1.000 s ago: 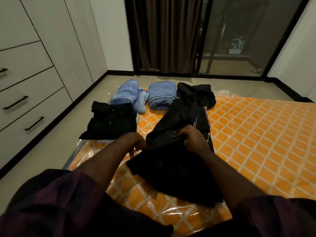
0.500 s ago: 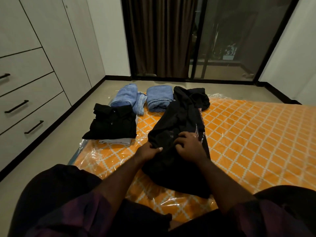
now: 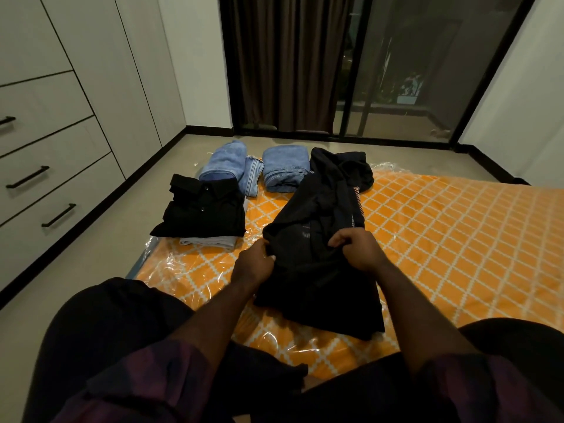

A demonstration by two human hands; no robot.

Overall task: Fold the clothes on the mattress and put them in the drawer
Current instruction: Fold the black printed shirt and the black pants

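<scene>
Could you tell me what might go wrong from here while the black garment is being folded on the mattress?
Both the left hand and right hand grip the black garment at its middle only, so the far end by the jeans may drag crooked and nudge them. The plastic wrap on the mattress looks slick, so folds may slide. The drawers appear closed, which would need a free hand.

Left hand [image 3: 253,264] and right hand [image 3: 358,248] clenched, arms extended.
</scene>
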